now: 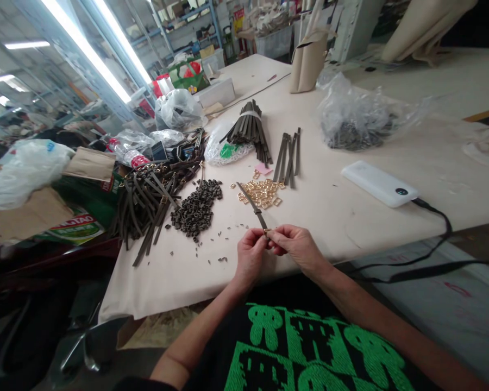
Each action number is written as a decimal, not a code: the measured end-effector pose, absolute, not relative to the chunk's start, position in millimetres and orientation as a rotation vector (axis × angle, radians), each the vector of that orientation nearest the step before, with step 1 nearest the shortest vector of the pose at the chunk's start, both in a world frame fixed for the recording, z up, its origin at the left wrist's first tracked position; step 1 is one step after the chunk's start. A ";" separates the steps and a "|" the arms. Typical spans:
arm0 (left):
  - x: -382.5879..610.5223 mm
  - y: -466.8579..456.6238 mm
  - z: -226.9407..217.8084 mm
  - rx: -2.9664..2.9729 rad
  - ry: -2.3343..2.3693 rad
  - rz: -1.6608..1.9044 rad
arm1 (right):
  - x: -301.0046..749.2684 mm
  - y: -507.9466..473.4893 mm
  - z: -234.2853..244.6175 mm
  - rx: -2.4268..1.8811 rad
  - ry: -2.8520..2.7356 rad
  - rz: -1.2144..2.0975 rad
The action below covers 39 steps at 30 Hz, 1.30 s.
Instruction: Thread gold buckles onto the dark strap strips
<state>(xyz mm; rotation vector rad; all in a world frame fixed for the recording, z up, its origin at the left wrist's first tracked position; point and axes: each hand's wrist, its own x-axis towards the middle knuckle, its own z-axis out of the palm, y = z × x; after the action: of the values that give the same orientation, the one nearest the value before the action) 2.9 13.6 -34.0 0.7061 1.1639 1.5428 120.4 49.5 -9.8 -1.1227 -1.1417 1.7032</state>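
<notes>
Both hands meet near the table's front edge around a dark olive strap (pixel 250 200). My left hand (pixel 250 252) pinches its near end, and my right hand (pixel 295 245) grips the same spot from the other side. A small gold buckle (pixel 268 231) shows between the fingertips, partly hidden by them. Farther up the strap sits a dark keeper loop (pixel 257 211). The strap's free end points away over a pile of gold buckles (pixel 263 191). Left of it lies a heap of dark keeper loops (pixel 198 209).
Several loose straps (pixel 287 157) and a tied strap bundle (pixel 248 127) lie beyond the buckles. Finished-looking straps (pixel 142 201) hang over the left edge. A white power bank (pixel 378 183) with a black cable and a clear plastic bag (pixel 354 117) are at right. A beige bag (pixel 307 65) stands behind.
</notes>
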 end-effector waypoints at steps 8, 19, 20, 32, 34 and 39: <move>2.3 12.2 -37.8 0.891 1.250 1.510 | 121.6 51.2 -8.5 -1.212 -1.101 1.814; 0.1 15.7 -28.3 0.788 1.184 1.411 | 124.2 54.8 -19.8 -1.181 -1.692 1.176; -0.5 16.4 -28.3 0.775 1.184 1.412 | 124.9 53.2 -18.4 -1.137 -1.739 1.201; -1.3 16.9 -25.4 0.723 1.168 1.430 | 122.8 35.7 -27.2 -0.966 -1.454 1.216; 0.0 16.5 -25.7 0.737 1.195 1.433 | 118.2 37.0 -28.0 -0.970 -1.345 1.332; 1.8 16.0 -30.4 0.710 1.206 1.474 | 111.8 40.9 -19.6 -1.073 -1.359 1.322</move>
<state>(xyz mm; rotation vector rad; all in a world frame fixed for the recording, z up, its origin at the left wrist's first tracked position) 1.8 16.0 -30.4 0.7100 1.2062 1.4738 111.8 40.9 -19.6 -1.0729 -1.3590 1.3218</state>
